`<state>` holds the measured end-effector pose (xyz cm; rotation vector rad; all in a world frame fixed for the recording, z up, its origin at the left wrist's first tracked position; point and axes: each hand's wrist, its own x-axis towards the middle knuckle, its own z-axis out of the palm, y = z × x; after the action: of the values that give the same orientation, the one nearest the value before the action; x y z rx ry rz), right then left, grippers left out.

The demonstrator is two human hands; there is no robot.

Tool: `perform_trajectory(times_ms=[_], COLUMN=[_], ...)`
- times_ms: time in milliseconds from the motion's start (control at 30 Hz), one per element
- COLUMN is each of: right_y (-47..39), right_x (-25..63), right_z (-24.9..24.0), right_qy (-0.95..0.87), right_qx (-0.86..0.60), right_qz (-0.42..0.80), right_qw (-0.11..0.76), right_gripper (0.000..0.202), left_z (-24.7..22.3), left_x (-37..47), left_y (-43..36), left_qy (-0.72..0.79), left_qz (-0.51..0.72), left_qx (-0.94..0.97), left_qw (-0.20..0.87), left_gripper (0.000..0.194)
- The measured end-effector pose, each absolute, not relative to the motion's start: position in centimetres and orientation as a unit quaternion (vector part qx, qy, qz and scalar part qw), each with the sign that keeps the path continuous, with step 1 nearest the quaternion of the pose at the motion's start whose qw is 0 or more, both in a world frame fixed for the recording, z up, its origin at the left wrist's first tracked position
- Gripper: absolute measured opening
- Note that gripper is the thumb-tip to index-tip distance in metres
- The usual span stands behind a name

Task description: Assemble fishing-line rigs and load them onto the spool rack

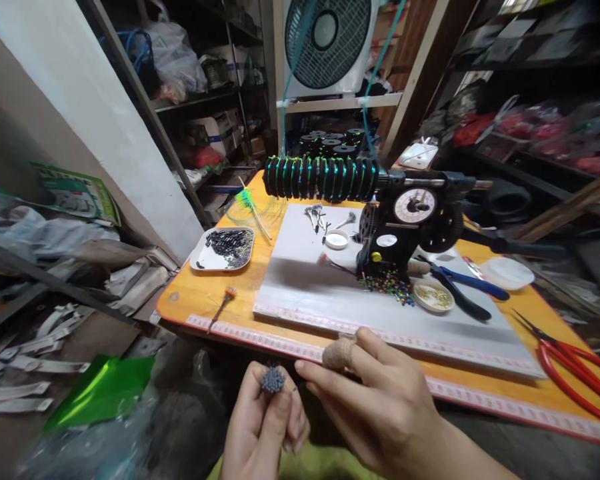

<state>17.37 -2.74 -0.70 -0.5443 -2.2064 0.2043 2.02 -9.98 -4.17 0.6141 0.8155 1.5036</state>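
My left hand point(267, 417) is closed, thumb and fingers pinching a round bundle with a dark blue-grey, beaded-looking head point(273, 380). The bundle is held upright in front of the table edge, and its lower part is hidden by my fingers. Just to its right is my right hand point(380, 393), with its index finger stretched toward the bundle and other fingers loosely bent. Brown tape wraps one of those fingers. I see nothing held in the right hand, though its thumb and palm side are hidden.
A black winding machine point(395, 227) stands on a grey board point(300, 287). Left of it are a white tray point(197, 257) of dark pieces and an orange-tipped bundle point(225, 303). Loose beads point(393, 283), a bead dish point(433, 297), pliers point(463, 287) and red-handled scissors point(555, 360) lie right.
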Motion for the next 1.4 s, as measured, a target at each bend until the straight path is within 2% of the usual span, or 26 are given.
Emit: perform_trajectory(times_ms=[433, 733, 933, 1033, 1200, 1300, 1400], right_y=[-2.8, -2.5, -2.6, -2.8, -3.2, -3.2, -2.8], right_x=[17.2, 16.8, 16.8, 16.4, 16.1, 16.2, 16.4], right_z=[-0.2, -0.2, 0.2, 0.3, 0.6, 1.0, 1.3], right_qy=[-0.882, -0.88, -0.873, -0.866, -0.853, -0.825, -0.831], right_qx=[-0.216, -0.225, -0.23, -0.229, -0.224, -0.215, -0.193], right_qz=[0.071, 0.149, 0.171, 0.167, 0.185, 0.206, 0.224], right_qw=[0.414, 0.39, 0.396, 0.412, 0.435, 0.479, 0.47], right_gripper=[0.019, 0.017, 0.017, 0.013, 0.013, 0.014, 0.014], left_z=[-4.1, -3.8, -3.6, -3.6, -2.5, -1.5, -0.8], left_x=[2.2, 3.1, 3.2, 3.6, 4.2, 4.0, 3.7], left_y=[-9.8, -9.7, -9.7, -9.4, -8.9, -8.8, -8.7], left_qy=[0.362, 0.471, 0.476, 0.474, 0.395, 0.311, 0.296], left_qz=[0.653, 0.624, 0.636, 0.676, 0.813, 0.86, 0.858], left_qx=[0.263, 0.238, 0.228, 0.222, 0.233, 0.219, 0.217], left_qw=[0.61, 0.576, 0.562, 0.519, 0.358, 0.339, 0.36], left_gripper=[0.033, 0.043, 0.039, 0.031, 0.024, 0.022, 0.023])
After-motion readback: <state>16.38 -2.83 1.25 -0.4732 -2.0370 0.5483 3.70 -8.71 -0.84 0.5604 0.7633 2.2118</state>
